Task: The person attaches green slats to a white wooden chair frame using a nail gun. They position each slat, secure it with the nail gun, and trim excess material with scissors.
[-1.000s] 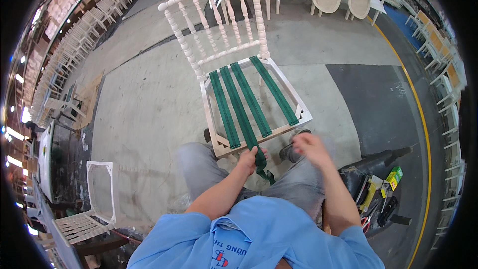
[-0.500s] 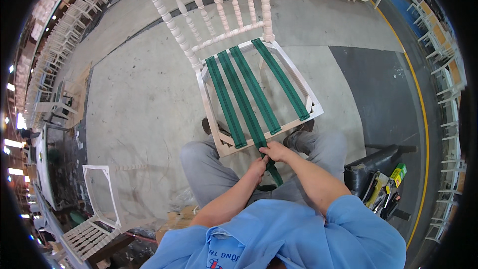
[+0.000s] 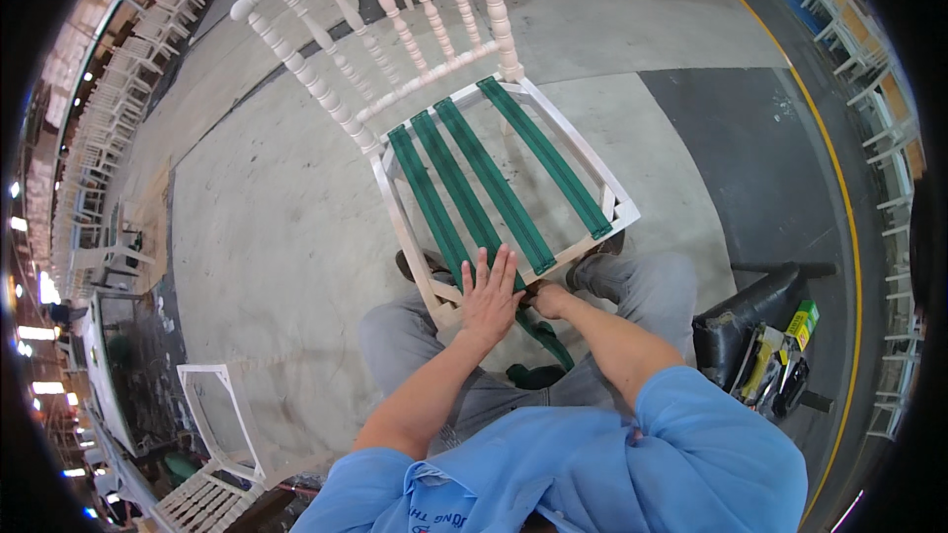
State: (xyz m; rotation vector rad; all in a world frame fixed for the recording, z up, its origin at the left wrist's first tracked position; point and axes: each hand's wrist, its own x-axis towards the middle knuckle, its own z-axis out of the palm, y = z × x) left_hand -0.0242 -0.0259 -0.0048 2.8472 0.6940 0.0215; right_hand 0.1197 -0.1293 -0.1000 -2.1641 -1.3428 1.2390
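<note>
While the seated person's grey-trousered legs [image 3: 410,336] flank its front edge, a pale wooden chair [image 3: 430,80] stands directly ahead of both hands, its front rail at their fingers and its back farthest away. That back has five turned spindles between two thicker posts. Along the left rim runs a long row of pale chairs [image 3: 94,148], too crowded to count. One white chair frame [image 3: 205,505] with a spindled back sits at the lower left, well apart from the work. On the right, beside the person's leg, a black padded piece [image 3: 726,331] carries a cluster of tools. Four green straps [image 3: 494,183] run front to back across the seat, with the widest gap between the third and fourth from the left. The left hand [image 3: 491,301] lies flat with fingers spread, covering the front part of the second strap, whose loose end [image 3: 543,336] hangs between the thighs. Just beside it the right hand [image 3: 551,300] curls at the front rail; whether it grips anything cannot be told. Smallest is one green-and-yellow box [image 3: 802,324] by the tools.
</note>
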